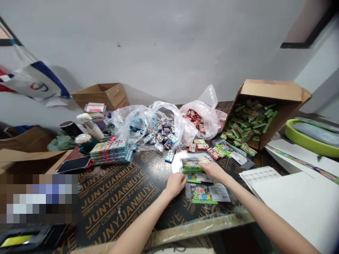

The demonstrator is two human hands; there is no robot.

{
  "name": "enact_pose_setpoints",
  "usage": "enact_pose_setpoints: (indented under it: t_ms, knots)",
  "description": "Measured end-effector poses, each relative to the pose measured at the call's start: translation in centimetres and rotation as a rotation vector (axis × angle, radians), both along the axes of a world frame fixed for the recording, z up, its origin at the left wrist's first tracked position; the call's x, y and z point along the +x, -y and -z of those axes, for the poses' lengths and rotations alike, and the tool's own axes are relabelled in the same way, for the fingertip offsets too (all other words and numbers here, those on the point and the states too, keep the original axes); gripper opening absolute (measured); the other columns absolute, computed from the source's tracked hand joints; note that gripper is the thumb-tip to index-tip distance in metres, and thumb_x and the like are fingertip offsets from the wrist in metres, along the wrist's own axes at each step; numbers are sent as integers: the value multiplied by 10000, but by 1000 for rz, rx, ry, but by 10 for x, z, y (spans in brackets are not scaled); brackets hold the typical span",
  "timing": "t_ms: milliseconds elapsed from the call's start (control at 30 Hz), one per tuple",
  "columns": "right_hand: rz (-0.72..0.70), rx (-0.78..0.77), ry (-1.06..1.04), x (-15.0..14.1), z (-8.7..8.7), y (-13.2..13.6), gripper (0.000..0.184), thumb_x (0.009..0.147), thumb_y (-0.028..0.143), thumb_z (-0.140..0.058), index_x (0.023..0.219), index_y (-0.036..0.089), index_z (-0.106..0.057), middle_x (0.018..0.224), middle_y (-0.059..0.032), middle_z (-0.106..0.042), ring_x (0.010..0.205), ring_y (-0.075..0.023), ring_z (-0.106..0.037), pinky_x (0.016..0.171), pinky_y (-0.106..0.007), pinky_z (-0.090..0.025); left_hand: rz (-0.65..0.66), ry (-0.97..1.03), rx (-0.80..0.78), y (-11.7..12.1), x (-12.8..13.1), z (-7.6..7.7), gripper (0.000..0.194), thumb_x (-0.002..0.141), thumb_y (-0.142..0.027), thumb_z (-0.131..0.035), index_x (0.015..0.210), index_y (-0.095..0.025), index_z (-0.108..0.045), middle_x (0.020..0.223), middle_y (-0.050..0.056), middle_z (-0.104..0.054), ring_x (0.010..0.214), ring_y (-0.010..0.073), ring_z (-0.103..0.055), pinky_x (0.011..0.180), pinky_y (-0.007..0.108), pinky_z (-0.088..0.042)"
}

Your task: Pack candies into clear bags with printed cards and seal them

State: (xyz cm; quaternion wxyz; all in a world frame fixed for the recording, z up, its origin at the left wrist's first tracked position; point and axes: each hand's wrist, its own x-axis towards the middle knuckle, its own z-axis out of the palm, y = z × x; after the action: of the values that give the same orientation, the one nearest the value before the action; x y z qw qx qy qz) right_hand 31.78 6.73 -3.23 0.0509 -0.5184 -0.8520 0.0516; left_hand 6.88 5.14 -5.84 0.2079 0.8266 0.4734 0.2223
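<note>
My right hand (213, 171) has its fingers closed at the right end of a small green box (192, 165), which lies at a clear printed plastic pouch. Curled at the left edge of these pouches is my left hand (175, 185); what its fingertips grip is hidden. Just below the hands lies a flat plastic pouch (203, 193) with a colourful print and a green lower edge, partly under another printed pouch (198, 177). Small red boxes (200, 144) and a blue box (169, 156) are scattered beyond my hands.
Clear bags hold blue and purple boxes (164, 127) and red boxes (194, 118). A tilted carton (287, 106) contains many green boxes. A stack of colourful boxes (108, 151), a phone (74, 164) and a white-topped bottle (90, 126) stand left. White sheets (299, 204) lie right.
</note>
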Motion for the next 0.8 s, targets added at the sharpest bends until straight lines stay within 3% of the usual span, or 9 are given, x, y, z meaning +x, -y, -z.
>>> enact_pose_setpoints:
  t_ms: [67,133,200,233,333,433,567,700,800]
  knots:
    - [120,119,-48,-13,-7,14,424,829,104,-332,1222,127,-491,1079,-169,-619,880,-261,-629,768,-391,-470,-77,51,-4,9,-10,-7,287,827,-393,-461,926,-186,-633,885,66,-677,846,200,-621,762,310,-464]
    - [196,229,-201,-43,-11,33,436,858,128,-294,1269,128,-442,1144,-163,-587,910,-256,-624,787,-382,-474,-152,246,-41,20,-16,-13,511,790,-447,-505,1227,-185,-458,1146,95,-592,1014,212,-566,827,319,-453]
    - [137,223,-418,-88,-14,56,423,883,170,-284,1281,172,-428,1178,-126,-573,970,-231,-606,822,-356,-475,-196,581,-154,29,-21,-20,775,722,-490,-573,1357,-195,-240,1316,109,-448,1149,228,-471,893,337,-425]
    - [62,162,-515,-113,-15,67,409,889,187,-289,1269,203,-441,1159,-104,-589,988,-217,-598,828,-342,-478,-218,762,-238,33,-24,-23,807,704,-504,-582,1361,-199,-224,1338,109,-418,1179,236,-440,918,347,-409]
    - [-97,-14,-707,-171,-23,92,375,883,265,-375,1250,259,-449,1157,-63,-590,1049,-209,-561,867,-349,-469,-308,1162,-552,45,-39,-31,602,757,-549,-462,1210,-153,-451,1216,122,-528,1117,247,-493,918,366,-405]
    - [-49,22,-856,-192,-39,89,383,849,309,-459,1230,266,-455,1183,-60,-556,1090,-217,-519,912,-375,-434,-272,1417,-828,64,-62,-36,540,788,-547,-392,1055,-112,-567,1022,122,-631,942,238,-590,856,378,-436]
    - [14,82,-921,-192,-54,68,400,769,336,-574,1150,245,-490,1104,-73,-543,1038,-227,-506,882,-372,-421,-148,1456,-1029,87,-87,-35,439,726,-467,-532,964,-109,-620,848,86,-670,711,182,-617,750,330,-467]
    - [19,-2,-923,-199,-55,59,368,676,328,-668,984,206,-508,844,-22,-538,788,-174,-515,704,-290,-434,-144,1447,-1085,89,-99,-39,423,683,-460,-582,931,-121,-623,754,64,-661,709,194,-606,706,326,-467]
    - [-111,-70,-831,-202,-60,57,244,666,353,-683,720,182,-518,702,4,-505,693,-147,-473,643,-257,-388,-59,1402,-1092,83,-109,-53,419,637,-432,-642,914,-118,-619,746,49,-641,703,182,-595,666,289,-455]
